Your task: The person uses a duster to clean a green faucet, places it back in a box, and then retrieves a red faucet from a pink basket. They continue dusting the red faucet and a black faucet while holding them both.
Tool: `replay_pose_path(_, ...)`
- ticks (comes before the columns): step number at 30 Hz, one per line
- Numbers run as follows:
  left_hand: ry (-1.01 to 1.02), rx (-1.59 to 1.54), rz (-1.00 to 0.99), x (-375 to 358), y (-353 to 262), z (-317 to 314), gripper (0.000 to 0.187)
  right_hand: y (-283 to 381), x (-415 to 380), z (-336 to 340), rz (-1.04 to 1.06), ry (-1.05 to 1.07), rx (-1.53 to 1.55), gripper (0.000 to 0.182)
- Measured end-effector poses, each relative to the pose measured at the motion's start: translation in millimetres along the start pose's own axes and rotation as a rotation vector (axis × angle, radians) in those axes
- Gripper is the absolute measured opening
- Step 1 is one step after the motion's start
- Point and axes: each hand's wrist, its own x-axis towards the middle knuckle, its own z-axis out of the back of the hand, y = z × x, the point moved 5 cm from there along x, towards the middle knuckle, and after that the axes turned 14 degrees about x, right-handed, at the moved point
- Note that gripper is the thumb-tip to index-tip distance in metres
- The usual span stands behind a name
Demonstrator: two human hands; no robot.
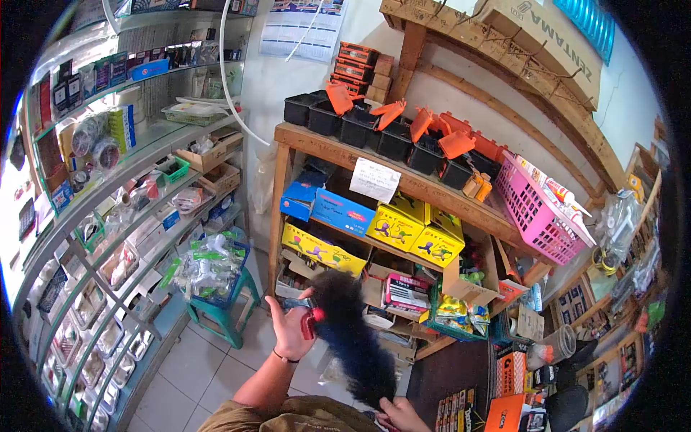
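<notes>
A black fluffy duster (353, 335) slants across the middle of the view, in front of the lower shelves. My right hand (402, 415), at the bottom edge, is closed around its lower end; the handle itself is hidden. My left hand (291, 331) is beside the duster's upper end, palm turned toward it and thumb stretched up. A small red object (309, 325) with a bright red spot is in its fingers, which the duster partly covers. Something blue-grey shows by the fingers too, too small to name.
A wooden shelf (432, 183) carries black bins with orange lids and yellow boxes (428, 237). A pink basket (536, 209) hangs over its right end. On the left, a glass display case (129, 209) curves past a green stool (234, 313) loaded with packets. Orange boxes (507, 374) stand low right.
</notes>
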Motion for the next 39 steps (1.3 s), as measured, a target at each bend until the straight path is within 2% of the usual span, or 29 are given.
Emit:
replay_pose_path(3,0.008,-0.016,0.007,-0.5,5.5,2.5,0.088,-23.0,2.3,11.1,-0.1,0.041,0.013,0.039)
replay_pose_path(4,0.235,-0.066,-0.049,5.4,4.2,-0.4,0.086,-34.0,4.6,14.4,-0.146,0.093,-0.013,0.043)
replay_pose_path(5,0.105,0.027,-0.048,1.8,10.0,8.0,0.084,-41.9,5.6,17.2,-0.191,0.144,-0.042,0.055)
replay_pose_path(6,-0.016,0.048,-0.002,0.0,12.7,18.1,0.082,-22.4,-3.8,3.5,-0.195,0.143,-0.044,0.055)
replay_pose_path(7,-0.138,0.067,0.045,-3.1,15.7,28.0,0.08,9.7,-21.6,-11.9,-0.305,-0.111,0.086,0.058)
replay_pose_path(8,0.053,-0.043,0.013,-2.1,12.2,4.0,0.081,24.0,-35.8,-14.9,-0.409,-0.369,0.213,0.062)
replay_pose_path(9,0.098,-0.095,0.01,0.7,15.0,3.9,0.082,20.0,-35.9,-10.7,-0.412,-0.374,0.21,0.062)
replay_pose_path(11,0.038,-0.093,0.025,-0.5,17.7,-11.4,0.083,0.2,-28.1,3.8,-0.402,-0.291,0.194,0.066)
replay_pose_path(13,0.13,-0.029,-0.001,5.7,24.4,3.6,0.087,-23.9,-18.3,20.5,-0.391,-0.208,0.181,0.071)
replay_pose_path(15,-0.049,-0.125,0.074,0.7,25.4,-4.2,0.086,-35.1,-16.0,25.2,-0.393,-0.119,0.165,0.076)
replay_pose_path(16,0.207,-0.218,0.037,2.0,18.0,-7.9,0.084,-22.2,-27.7,14.5,-0.377,-0.371,0.339,0.085)
replay_pose_path(17,0.127,-0.085,0.043,-1.9,21.3,-6.3,0.083,-31.0,-26.6,18.6,-0.393,-0.373,0.342,0.085)
replay_pose_path(18,0.028,-0.094,0.035,-2.6,24.3,-7.3,0.082,-33.7,-15.2,26.6,-0.192,-0.239,0.047,0.046)
replay_pose_path(19,-0.069,-0.099,0.028,-3.4,23.3,-9.7,0.082,-37.9,-5.8,31.2,0.012,-0.1,-0.241,0.054)
replay_pose_path(20,0.233,-0.122,-0.01,1.6,26.3,-4.5,0.084,-43.6,-1.1,36.0,0.207,0.004,-0.409,0.055)
replay_pose_path(21,0.179,-0.097,-0.012,-1.7,23.6,-4.5,0.083,-46.2,-5.3,32.0,0.193,0.0,-0.399,0.055)
replay_pose_path(23,0.113,-0.157,0.015,-6.2,21.2,-15.1,0.084,-40.5,-9.1,30.5,0.121,-0.162,-0.073,0.054)
replay_pose_path(25,-0.011,-0.057,0.039,-1.5,27.2,5.1,0.084,-44.2,-9.7,31.4,0.08,-0.195,0.006,0.054)
replay_pose_path(27,0.067,-0.232,0.047,-7.0,27.4,-11.8,0.084,-55.5,-7.0,38.1,0.061,-0.149,-0.362,0.053)
replay_pose_path(28,0.249,-0.151,-0.009,-0.3,30.8,2.3,0.084,-49.6,-8.7,35.9,0.057,-0.064,-0.46,0.055)
replay_pose_path(29,0.209,-0.14,-0.01,-1.4,32.3,5.8,0.086,-50.7,-8.6,32.9,0.053,-0.067,-0.458,0.055)
replay_pose_path(30,0.206,-0.143,-0.007,-3.6,30.4,3.5,0.086,-52.6,-8.0,31.2,0.055,-0.13,-0.192,0.055)
replay_pose_path(31,0.228,-0.43,0.044,-6.8,29.3,0.7,0.087,-55.5,-8.4,31.4,0.055,-0.191,0.073,0.056)
replay_pose_path(32,0.247,-0.718,0.091,-9.1,27.9,-1.9,0.088,-64.6,-7.5,37.3,0.049,-0.191,0.071,0.056)
replay_pose_path(33,0.244,-0.722,0.087,-9.1,26.0,-3.0,0.088,-71.3,-5.0,42.4,0.042,-0.158,-0.136,0.054)
replay_pose_path(34,0.201,-0.4,0.054,-7.6,25.4,-2.2,0.086,-76.8,-4.1,46.0,0.037,-0.124,-0.342,0.053)
replay_pose_path(35,0.158,-0.079,0.025,-6.8,25.9,-0.6,0.085,-83.4,-5.8,48.9,0.034,-0.127,-0.342,0.053)
replay_pose_path(37,0.125,-0.097,0.025,-6.1,30.7,4.0,0.085,-65.9,-14.8,36.6,0.046,-0.226,-0.102,0.053)
replay_pose_path(39,0.057,-0.124,0.018,-3.5,37.8,16.3,0.084,-52.6,-18.7,33.2,0.051,-0.261,-0.045,0.053)
